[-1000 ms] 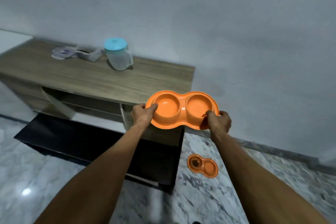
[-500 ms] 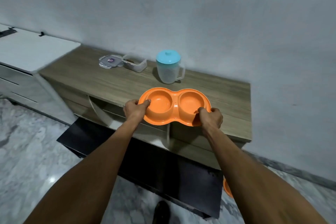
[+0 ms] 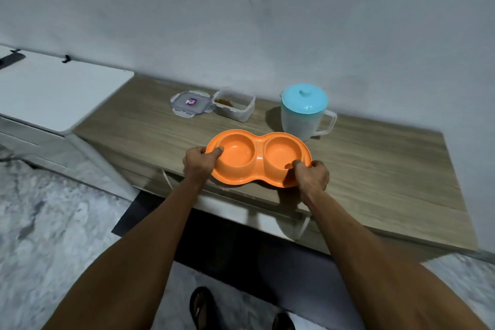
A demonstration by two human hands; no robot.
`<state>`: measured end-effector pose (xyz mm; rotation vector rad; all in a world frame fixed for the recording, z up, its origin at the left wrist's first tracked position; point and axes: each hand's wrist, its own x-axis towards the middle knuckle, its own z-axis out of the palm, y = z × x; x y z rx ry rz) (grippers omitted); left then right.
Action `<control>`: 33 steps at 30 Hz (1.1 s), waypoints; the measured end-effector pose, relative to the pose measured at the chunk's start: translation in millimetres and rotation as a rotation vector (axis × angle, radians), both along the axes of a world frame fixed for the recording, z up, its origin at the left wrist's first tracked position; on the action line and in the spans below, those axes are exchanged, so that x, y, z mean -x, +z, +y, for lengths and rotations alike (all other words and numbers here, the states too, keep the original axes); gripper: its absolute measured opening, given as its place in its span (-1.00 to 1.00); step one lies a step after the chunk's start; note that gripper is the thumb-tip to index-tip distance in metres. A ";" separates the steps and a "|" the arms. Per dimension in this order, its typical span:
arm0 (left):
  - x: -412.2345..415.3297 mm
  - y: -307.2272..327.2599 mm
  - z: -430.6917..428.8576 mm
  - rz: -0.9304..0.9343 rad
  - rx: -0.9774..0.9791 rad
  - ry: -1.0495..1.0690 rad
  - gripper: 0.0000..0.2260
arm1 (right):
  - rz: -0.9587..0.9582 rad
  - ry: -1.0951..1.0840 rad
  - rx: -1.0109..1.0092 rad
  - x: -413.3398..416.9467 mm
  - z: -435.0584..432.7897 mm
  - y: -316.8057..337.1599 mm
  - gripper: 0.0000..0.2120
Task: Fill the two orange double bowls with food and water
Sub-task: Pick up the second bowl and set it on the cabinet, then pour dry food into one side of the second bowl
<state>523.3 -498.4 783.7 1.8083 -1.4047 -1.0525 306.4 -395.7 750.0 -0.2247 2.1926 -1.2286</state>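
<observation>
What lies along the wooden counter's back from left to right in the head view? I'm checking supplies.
Container lid → open food container → jug with the blue lid.

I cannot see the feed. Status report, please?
Left hand and right hand grip orange double bowl, both wells empty. Jug just behind. Nothing in the way.

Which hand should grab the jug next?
Right. The right hand grips the bowl at its right end, nearest the jug, whose handle faces right. The left hand would have to cross the bowl.
</observation>
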 end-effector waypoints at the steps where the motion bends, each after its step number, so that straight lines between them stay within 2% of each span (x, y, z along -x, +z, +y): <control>1: -5.1 -2.9 -13.3 -0.002 -0.022 -0.015 -0.66 | -0.003 -0.014 -0.005 -5.9 -9.1 -2.4 -0.43; 6: -25.6 -20.8 -84.3 -0.035 -0.069 -0.133 -0.38 | 0.023 -0.110 -0.047 -31.1 -56.7 -9.2 -0.50; 7: -30.2 -24.2 -98.8 -0.054 -0.086 -0.158 -0.37 | 0.031 -0.130 -0.059 -36.7 -66.0 -10.3 -0.51; 10: -42.3 -30.5 -133.8 -0.105 -0.120 -0.238 -0.53 | 0.049 -0.167 -0.091 -52.7 -89.8 -14.9 -0.52; 18: -57.3 -47.5 -174.1 -0.221 -0.146 -0.351 -0.61 | 0.101 -0.201 -0.181 -83.6 -117.3 -29.4 -0.51; 22: -58.4 -54.7 -178.4 -0.257 -0.133 -0.394 -0.58 | 0.120 -0.208 -0.221 -84.3 -119.9 -30.5 -0.51; 26: -59.1 -57.6 -180.9 -0.302 -0.124 -0.432 -0.53 | 0.116 -0.224 -0.309 -85.4 -126.3 -22.7 -0.37; 29: -60.2 -54.9 -179.4 -0.340 -0.071 -0.473 -0.45 | 0.285 -0.275 -0.407 -88.9 -145.2 -5.0 -0.39; 31: -60.7 -50.3 -175.0 -0.310 0.012 -0.521 -0.35 | 0.440 -0.217 -0.367 -88.8 -165.9 8.5 -0.47; 33: -63.6 -45.2 -168.3 -0.226 0.063 -0.612 -0.27 | 0.503 -0.094 -0.271 -83.7 -193.1 18.4 -0.56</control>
